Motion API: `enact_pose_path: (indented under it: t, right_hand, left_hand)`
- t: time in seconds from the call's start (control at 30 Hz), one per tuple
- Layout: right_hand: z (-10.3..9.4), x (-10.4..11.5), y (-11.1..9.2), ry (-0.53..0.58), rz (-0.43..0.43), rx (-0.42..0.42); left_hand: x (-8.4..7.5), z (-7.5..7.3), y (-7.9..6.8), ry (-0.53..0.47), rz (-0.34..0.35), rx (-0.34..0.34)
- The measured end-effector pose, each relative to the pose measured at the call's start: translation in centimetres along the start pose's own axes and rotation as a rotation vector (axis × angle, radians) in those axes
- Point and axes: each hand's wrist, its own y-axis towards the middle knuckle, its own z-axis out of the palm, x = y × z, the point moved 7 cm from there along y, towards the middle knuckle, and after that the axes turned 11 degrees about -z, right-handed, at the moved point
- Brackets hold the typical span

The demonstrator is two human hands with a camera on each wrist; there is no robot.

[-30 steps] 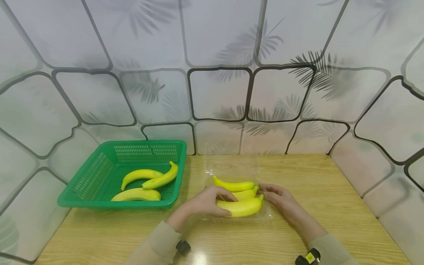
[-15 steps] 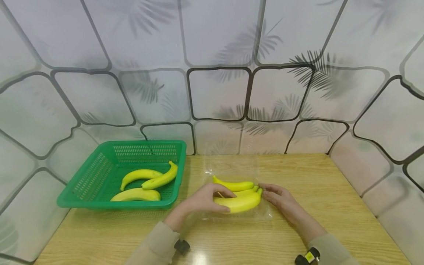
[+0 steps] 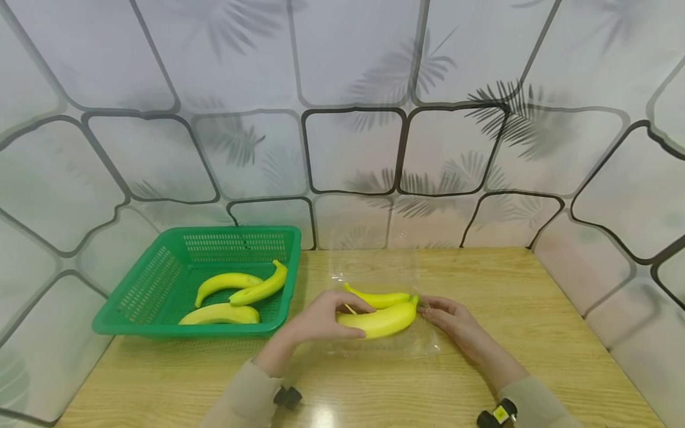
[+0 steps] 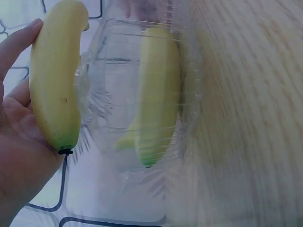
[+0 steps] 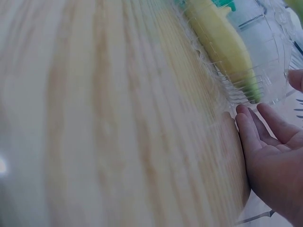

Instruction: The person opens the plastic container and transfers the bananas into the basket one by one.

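My left hand (image 3: 326, 318) grips a yellow banana (image 3: 382, 323) between thumb and fingers, over the clear plastic clamshell box (image 3: 423, 343). In the left wrist view this held banana (image 4: 54, 80) is at the side of the box's upper rim, its dark tip pointing down. Through the clear wall another banana (image 4: 158, 94) shows inside, with part of one more behind it. The box's lid stands raised at the back. At the box's right end is my right hand (image 3: 460, 327), its fairly straight fingertips right at the wall in the right wrist view (image 5: 277, 146).
To the left stands a green plastic basket (image 3: 192, 331) with three bananas (image 3: 219, 314) in it. A wooden table (image 3: 481, 273) carries everything. A patterned white wall (image 3: 353, 151) rises behind the table and along both sides.
My left hand has shifted the held banana slightly back and left over the box, covering the middle banana that showed earlier. My right hand stays at the box's right end.
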Motion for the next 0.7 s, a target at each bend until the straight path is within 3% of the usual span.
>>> enact_pose_path:
  t: [0.7]
  right_hand:
    - [0.1,-0.1,0.2,0.019,-0.006,-0.022]
  left_hand:
    - [-1.4,-2.9,-2.5,0.015,0.038,-0.073]
